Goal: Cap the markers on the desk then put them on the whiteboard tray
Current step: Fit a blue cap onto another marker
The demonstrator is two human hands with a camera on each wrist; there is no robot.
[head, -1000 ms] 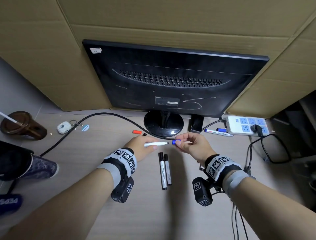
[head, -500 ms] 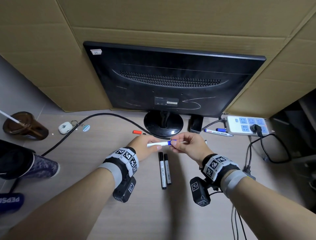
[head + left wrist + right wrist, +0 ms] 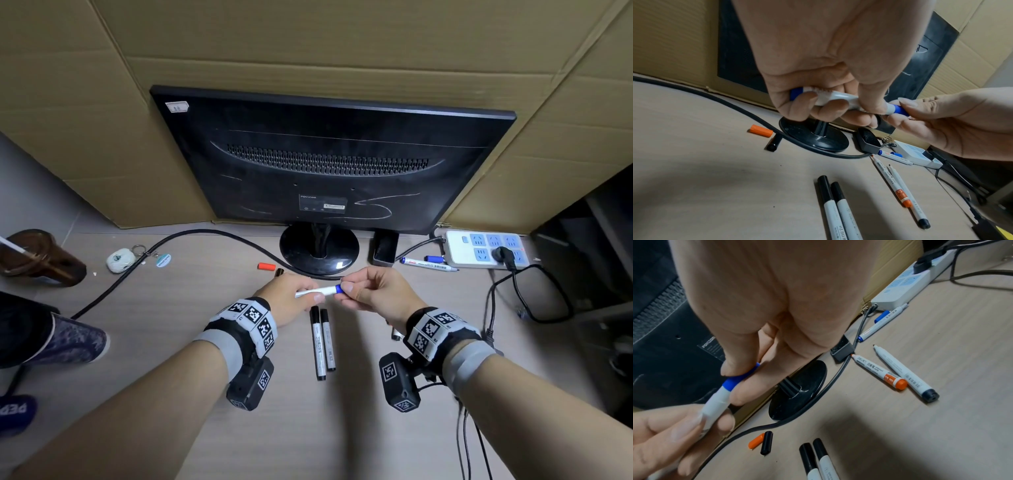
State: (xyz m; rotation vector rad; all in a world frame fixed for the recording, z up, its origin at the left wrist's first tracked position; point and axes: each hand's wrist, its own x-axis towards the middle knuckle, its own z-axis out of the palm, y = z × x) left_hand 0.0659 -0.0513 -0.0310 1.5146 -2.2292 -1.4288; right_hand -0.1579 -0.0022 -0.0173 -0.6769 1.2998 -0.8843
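Observation:
My left hand (image 3: pixel 294 294) grips a white marker (image 3: pixel 317 292) level above the desk, in front of the monitor base. My right hand (image 3: pixel 356 289) pinches the blue cap (image 3: pixel 338 288), which sits on the marker's right end (image 3: pixel 898 110). Two capped black markers (image 3: pixel 322 342) lie side by side below the hands. An uncapped red marker (image 3: pixel 879 373) and an uncapped black-ended marker (image 3: pixel 906 374) lie crossed to the right. An orange cap (image 3: pixel 267 266) and a black cap (image 3: pixel 279 272) rest near the monitor stand. Another uncapped blue marker (image 3: pixel 428 264) and its blue cap (image 3: pixel 433 258) lie by the power strip.
A black monitor (image 3: pixel 329 161) stands at the back against cardboard, with a thick black cable (image 3: pixel 191 234) curving across the desk. A white power strip (image 3: pixel 486 251) with trailing wires is at the right. A brown cup (image 3: pixel 37 260) and keys (image 3: pixel 120 260) are at the left.
The right hand has pushed the blue cap leftwards onto the marker's tip; a second ago it was just off the tip. Both hands have stayed in the same place.

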